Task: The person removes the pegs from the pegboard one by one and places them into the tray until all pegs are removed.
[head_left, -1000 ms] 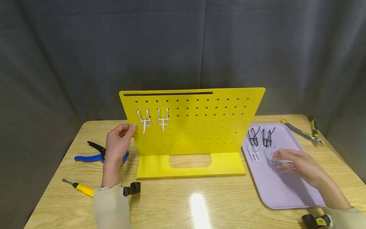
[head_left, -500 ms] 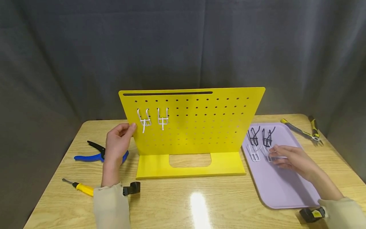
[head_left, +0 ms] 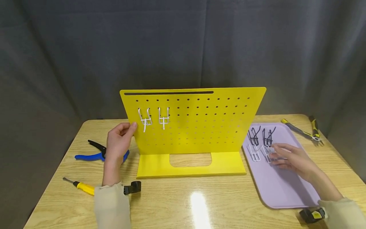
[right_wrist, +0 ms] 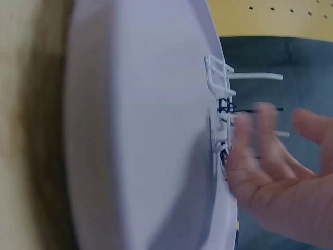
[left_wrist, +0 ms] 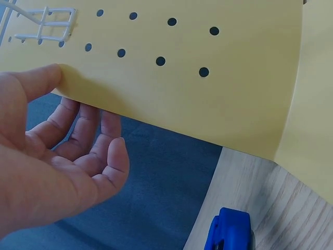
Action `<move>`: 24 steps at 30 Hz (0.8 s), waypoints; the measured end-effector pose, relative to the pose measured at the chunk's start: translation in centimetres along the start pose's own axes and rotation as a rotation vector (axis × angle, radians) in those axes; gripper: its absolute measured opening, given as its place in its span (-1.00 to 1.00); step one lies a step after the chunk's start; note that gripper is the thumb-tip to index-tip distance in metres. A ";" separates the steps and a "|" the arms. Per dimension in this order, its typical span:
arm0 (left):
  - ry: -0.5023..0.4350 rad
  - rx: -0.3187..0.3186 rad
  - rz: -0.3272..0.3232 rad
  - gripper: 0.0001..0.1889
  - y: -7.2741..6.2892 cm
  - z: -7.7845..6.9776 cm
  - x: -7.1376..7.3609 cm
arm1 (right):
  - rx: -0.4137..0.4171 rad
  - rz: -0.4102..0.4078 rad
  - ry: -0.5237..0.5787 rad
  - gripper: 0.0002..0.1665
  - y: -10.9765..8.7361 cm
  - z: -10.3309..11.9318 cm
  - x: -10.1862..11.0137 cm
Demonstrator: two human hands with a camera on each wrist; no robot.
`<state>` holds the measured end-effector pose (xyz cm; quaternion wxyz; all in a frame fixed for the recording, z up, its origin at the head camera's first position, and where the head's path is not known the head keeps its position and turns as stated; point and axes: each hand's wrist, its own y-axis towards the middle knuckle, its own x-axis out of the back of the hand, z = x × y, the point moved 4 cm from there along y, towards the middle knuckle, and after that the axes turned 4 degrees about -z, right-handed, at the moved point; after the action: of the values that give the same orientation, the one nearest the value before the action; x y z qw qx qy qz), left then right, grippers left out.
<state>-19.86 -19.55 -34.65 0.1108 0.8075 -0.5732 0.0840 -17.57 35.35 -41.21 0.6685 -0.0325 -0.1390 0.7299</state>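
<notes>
A yellow pegboard (head_left: pixel 197 127) stands upright on its base, with two white wire hooks (head_left: pixel 164 119) hung at its upper left. My left hand (head_left: pixel 118 140) pinches its left edge; the left wrist view shows the thumb on the front face and the fingers behind. Over the lilac tray (head_left: pixel 286 187), my right hand (head_left: pixel 293 160) hovers with relaxed fingers spread beside a white wire hook (head_left: pixel 267 155). Its fingertips partly hide that hook, and contact is unclear. Another white hook (head_left: pixel 255 156) and two black wire hooks (head_left: pixel 254 136) also lie in the tray.
Blue-handled pliers (head_left: pixel 91 157) and a yellow screwdriver (head_left: pixel 85 188) lie on the table at the left. Beyond the tray at the right are yellow-and-black pliers (head_left: pixel 298 130). A dark curtain (head_left: pixel 183 44) hangs behind the table.
My right hand has shifted slightly left over the tray, and the white hook beside it now sits a little further left. My left hand stays on the pegboard's edge.
</notes>
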 end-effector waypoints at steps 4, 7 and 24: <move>0.002 -0.005 0.007 -0.52 0.0 0.0 -0.1 | 0.161 -0.062 0.247 -0.82 -0.9 1.5 -0.2; 0.006 -0.008 0.010 -0.52 0.0 -0.1 -0.1 | 0.300 -0.102 0.383 -0.79 -1.7 3.6 -0.6; -0.001 0.007 0.013 -0.51 0.0 0.0 0.0 | 0.489 -0.110 0.355 -0.77 -2.4 8.1 -11.1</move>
<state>-19.84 -19.54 -34.70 0.1068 0.8041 -0.5784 0.0863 -15.96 23.30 -34.41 0.7089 0.0097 0.1583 0.6873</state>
